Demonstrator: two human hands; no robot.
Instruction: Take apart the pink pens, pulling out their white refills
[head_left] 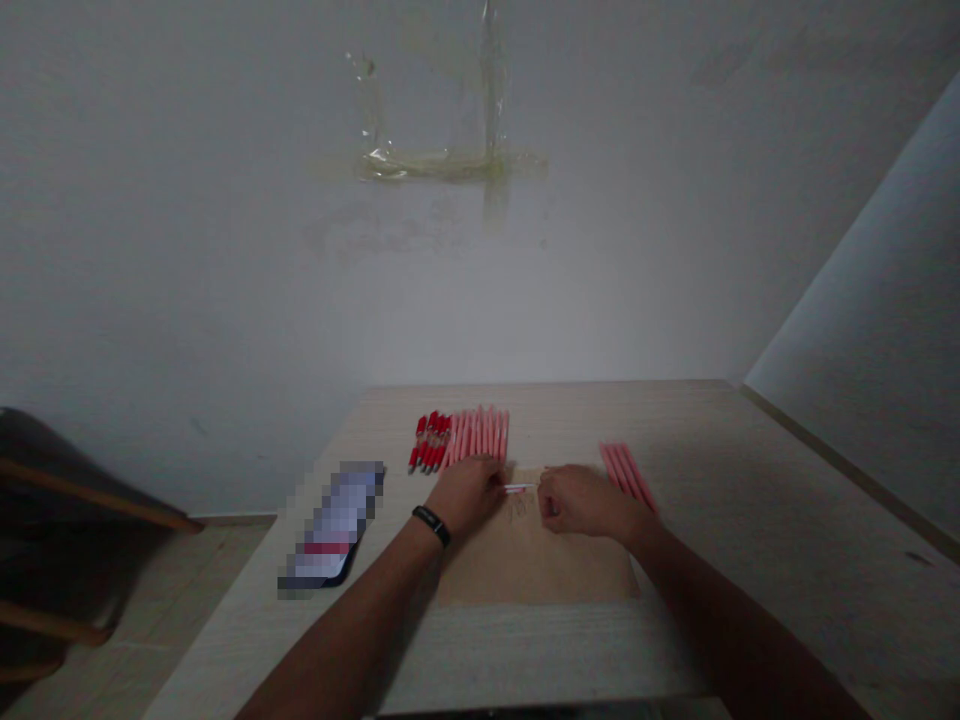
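Note:
Over a brown paper sheet (pixel 540 570), a thin white stick (pixel 519 488) with a reddish part, much like a pen refill, spans the gap between my hands. My left hand (pixel 469 488), with a dark band on its wrist, pinches the stick's left end. Curled fingers of my right hand (pixel 581 500) close around its other end. Just beyond my left hand lies a row of slim pink sticks (pixel 480 432), pen-like. Left of them are several short red pen parts (pixel 430 440), some with grey tips. More pink sticks (pixel 626 472) lie beyond my right wrist.
A phone (pixel 334 525) with a blurred screen lies at the left of the pale wooden table (pixel 525 650). Behind the table stands a grey wall with old tape (pixel 435 165). A dark chair with wooden bars (pixel 97 495) is at the far left.

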